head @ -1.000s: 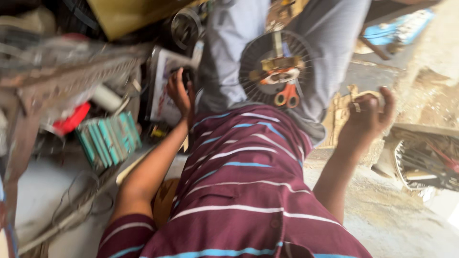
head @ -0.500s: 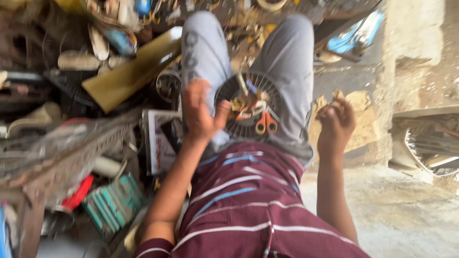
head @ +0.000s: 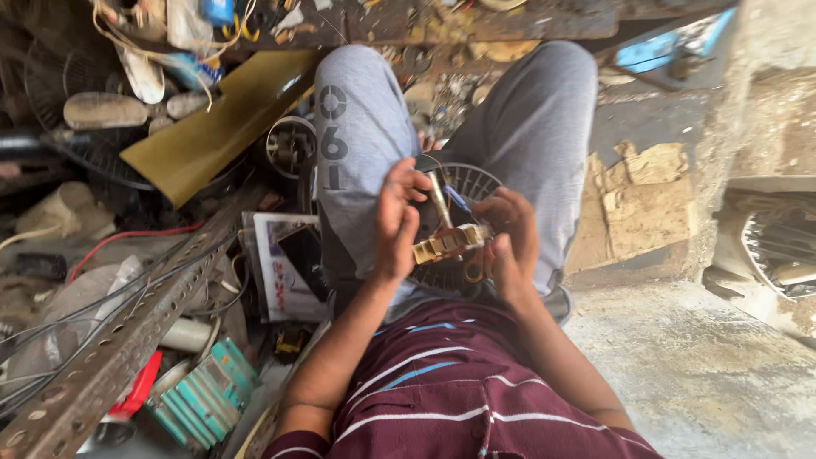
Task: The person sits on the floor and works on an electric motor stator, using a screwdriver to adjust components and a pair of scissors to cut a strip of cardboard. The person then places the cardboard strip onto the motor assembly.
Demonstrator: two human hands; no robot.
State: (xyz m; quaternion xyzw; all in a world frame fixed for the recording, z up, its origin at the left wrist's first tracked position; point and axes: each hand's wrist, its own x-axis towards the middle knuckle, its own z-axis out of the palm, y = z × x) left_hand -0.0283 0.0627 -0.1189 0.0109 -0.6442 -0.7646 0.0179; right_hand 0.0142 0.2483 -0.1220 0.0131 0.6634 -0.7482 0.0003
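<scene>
Head camera looks down on a seated person's lap, where both hands meet over a round black fan grille (head: 476, 183) resting on grey trousers. Left hand (head: 395, 225) and right hand (head: 510, 246) each have fingers closed on a small brass-coloured metal part (head: 446, 244) held between them, just above the grille. A perforated metal angle bar (head: 119, 340) lies left of the lap among scrap.

Small part (head: 449, 244) at frame centre: dull brass-coloured metal. Round fan grille (head: 476, 183) beneath it: dark wire metal. Perforated angle bar (head: 110, 353), lower left: rusty, matt steel. Trousers (head: 357, 161): soft grey cloth. Floor (head: 705, 374), lower right: rough, dusty concrete.
</scene>
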